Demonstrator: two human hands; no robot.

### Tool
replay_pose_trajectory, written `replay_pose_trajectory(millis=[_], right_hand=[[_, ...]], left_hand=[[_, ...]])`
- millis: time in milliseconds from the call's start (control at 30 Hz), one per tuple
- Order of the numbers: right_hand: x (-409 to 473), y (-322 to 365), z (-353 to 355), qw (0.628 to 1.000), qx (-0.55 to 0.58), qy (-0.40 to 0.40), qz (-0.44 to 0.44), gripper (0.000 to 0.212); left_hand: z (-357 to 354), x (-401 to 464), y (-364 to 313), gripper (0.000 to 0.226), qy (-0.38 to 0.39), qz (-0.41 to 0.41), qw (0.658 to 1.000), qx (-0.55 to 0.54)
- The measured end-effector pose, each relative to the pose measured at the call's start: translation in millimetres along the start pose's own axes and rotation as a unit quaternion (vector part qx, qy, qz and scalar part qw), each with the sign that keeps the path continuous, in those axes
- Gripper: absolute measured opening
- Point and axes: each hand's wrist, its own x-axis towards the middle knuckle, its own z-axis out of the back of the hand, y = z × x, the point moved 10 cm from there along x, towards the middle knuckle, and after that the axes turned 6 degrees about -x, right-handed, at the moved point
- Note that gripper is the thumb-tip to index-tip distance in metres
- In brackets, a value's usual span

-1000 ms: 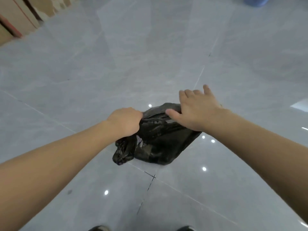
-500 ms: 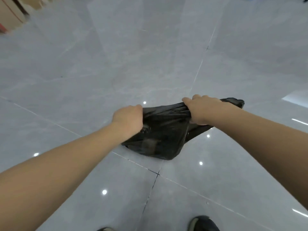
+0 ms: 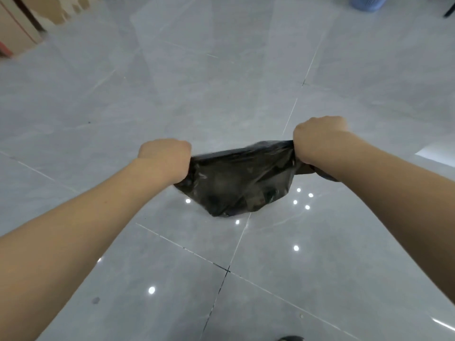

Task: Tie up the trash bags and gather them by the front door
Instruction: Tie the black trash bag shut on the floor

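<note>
A black trash bag (image 3: 236,183) hangs stretched between my two hands above the grey tiled floor. My left hand (image 3: 165,157) grips the bag's left top edge in a fist. My right hand (image 3: 320,137) grips the right top edge, also fisted, with a tail of plastic trailing under the wrist. The bag's rim is pulled taut in a line between the fists, and its filled belly sags below. My fingers are hidden under the backs of both hands.
Glossy grey floor tiles (image 3: 221,82) spread all round, with ceiling lights reflected in them. Cardboard boxes (image 3: 17,30) stand at the far left. A blue bin (image 3: 368,2) sits at the top right. A shoe tip (image 3: 291,338) shows at the bottom edge.
My hands have pulled apart, the right one moving rightward and closing into a fist. The bag's top went from bunched to stretched taut.
</note>
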Motion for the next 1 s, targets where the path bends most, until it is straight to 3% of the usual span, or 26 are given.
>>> replay_pose_trajectory(millis=[100,167,233,267,333,400,467,500,633,700,833,900,1000], right_hand=[[1.8,-4.1,-21.5,0.997,-0.030,0.072,-0.001,0.016],[4.9,-5.4,-35.0,0.993,-0.020,0.113,-0.002,0.021],[5.4,-3.6,-44.5,0.990,-0.019,0.143,-0.004,0.024],[5.4,-3.2,-48.8,0.988,-0.015,0.155,-0.013,0.028],[6.7,-4.7,-54.5,0.985,-0.019,0.171,-0.032,0.037],[9.8,-7.6,-56.7,0.987,-0.003,0.156,-0.032,0.030],[14.9,-12.8,-58.7,0.991,0.050,0.126,-0.014,0.012],[18.3,-15.7,-61.1,0.990,0.068,0.120,-0.006,0.015],[13.9,-14.4,-61.0,0.988,0.086,0.129,0.012,0.019],[9.6,-8.7,-75.3,0.973,0.104,0.202,0.029,0.022],[-6.4,-8.8,-101.9,0.923,0.171,0.343,0.026,0.025],[-12.7,-11.9,-113.7,0.906,0.161,0.392,0.024,0.033],[-33.0,-1.3,-143.4,0.844,0.117,0.520,0.063,0.048]], left_hand=[[-13.0,-13.8,1.3,0.028,0.147,-0.003,0.989,0.024],[-9.9,-18.9,-23.5,0.051,0.172,-0.041,0.980,-0.092],[-0.8,-24.0,-55.6,0.082,0.128,-0.057,0.964,-0.225],[-0.6,-24.2,-71.3,0.095,0.093,-0.064,0.966,-0.231],[-22.4,-18.3,-97.4,0.107,0.049,-0.082,0.988,-0.125],[-45.9,-1.8,-102.1,0.090,0.022,-0.064,0.996,-0.049],[-44.0,14.0,-89.5,0.055,-0.020,-0.036,0.996,-0.077],[-39.5,20.9,-82.8,0.041,-0.035,-0.028,0.994,-0.104],[-26.6,35.3,-68.1,0.022,-0.031,-0.020,0.994,-0.104],[-31.1,31.7,-64.9,0.021,0.017,0.000,0.995,-0.094],[-70.5,13.3,-55.5,0.049,0.216,0.054,0.968,-0.119],[-93.7,-0.6,-54.4,0.041,0.322,0.054,0.940,-0.097],[-122.6,-20.3,-47.3,0.024,0.444,0.073,0.892,-0.045]])
